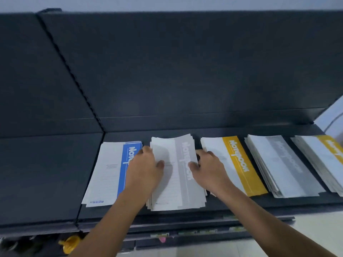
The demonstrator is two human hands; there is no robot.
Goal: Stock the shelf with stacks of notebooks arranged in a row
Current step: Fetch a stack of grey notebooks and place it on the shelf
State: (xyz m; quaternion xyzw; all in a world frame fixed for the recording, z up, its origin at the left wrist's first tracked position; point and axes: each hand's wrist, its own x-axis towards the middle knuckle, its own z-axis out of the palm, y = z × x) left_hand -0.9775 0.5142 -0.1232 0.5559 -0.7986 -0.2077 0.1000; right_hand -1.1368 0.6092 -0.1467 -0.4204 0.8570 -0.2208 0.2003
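Grey stack: left hand, right hand hide edges.

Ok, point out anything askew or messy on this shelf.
The far-right yellow stack and the fanned grey stack beside it are splayed sideways, edges stepped rather than flush. The held grey stack, gripped by the left hand and right hand, also has ragged edges and a bowed top cover.

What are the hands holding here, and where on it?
The left hand grips the grey stack by its left edge, the right hand by its right edge, thumbs on top.
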